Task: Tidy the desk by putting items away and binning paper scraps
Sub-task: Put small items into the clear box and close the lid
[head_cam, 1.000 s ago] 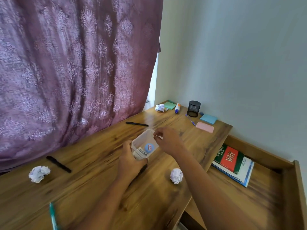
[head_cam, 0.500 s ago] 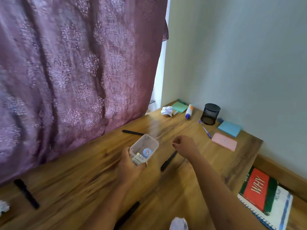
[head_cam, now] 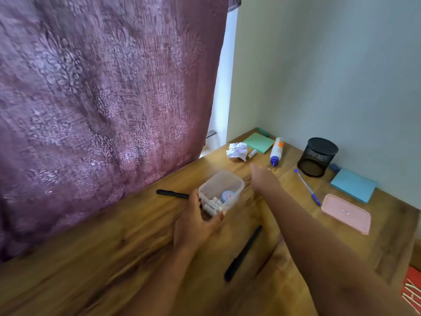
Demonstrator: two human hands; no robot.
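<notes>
Left hand [head_cam: 198,224] grasps the clear container [head_cam: 224,185] at mid-counter [head_cam: 91,258]. Right hand [head_cam: 264,179] extends toward the far corner; blur prevents determining its finger state. Crumpled paper [head_cam: 237,151] lies at that corner, beside the green notepad [head_cam: 258,142] and glue bottle [head_cam: 276,151].

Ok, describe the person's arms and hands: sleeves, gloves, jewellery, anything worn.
Two bare arms, no sleeves in view. The left hand and right hand wear no gloves; no watch, bracelet or ring shows, though the right hand's fingers are blurred.
</notes>
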